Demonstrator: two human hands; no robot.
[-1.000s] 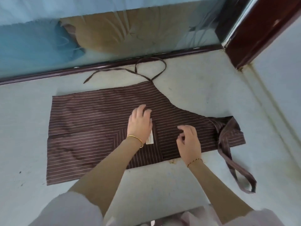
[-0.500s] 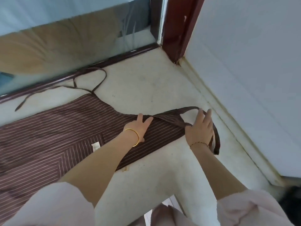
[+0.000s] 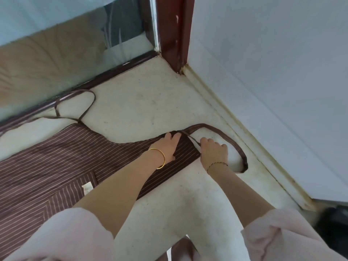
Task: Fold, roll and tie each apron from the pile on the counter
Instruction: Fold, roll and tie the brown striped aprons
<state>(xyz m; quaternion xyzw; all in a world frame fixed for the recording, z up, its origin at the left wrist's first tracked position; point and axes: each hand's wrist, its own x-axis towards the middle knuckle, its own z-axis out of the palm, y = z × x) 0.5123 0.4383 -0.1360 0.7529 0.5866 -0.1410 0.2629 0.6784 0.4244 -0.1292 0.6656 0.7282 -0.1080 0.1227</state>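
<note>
Smoothing the bib end of a striped apron [image 3: 62, 162] laid flat on a pale counter [image 3: 143, 108], a person works with both hands beside the corner wall.

Left hand [image 3: 167, 147] lies flat with fingers extended, pinning the narrow bib, while the right hand [image 3: 213, 152] rests knuckles-up with fingers curled at the bib's edge, apparently on the neck strap [image 3: 222, 133]; whether it actually pinches the strap cannot be told. That strap loops out toward the wall, and a waist tie [image 3: 75, 102] trails by the window frame. Thin and limp, the cloth should be light, easily creased and prone to sliding on the smooth top, so holding it by hems and corners, with straps gathered in first, looks wisest before folding.
</note>
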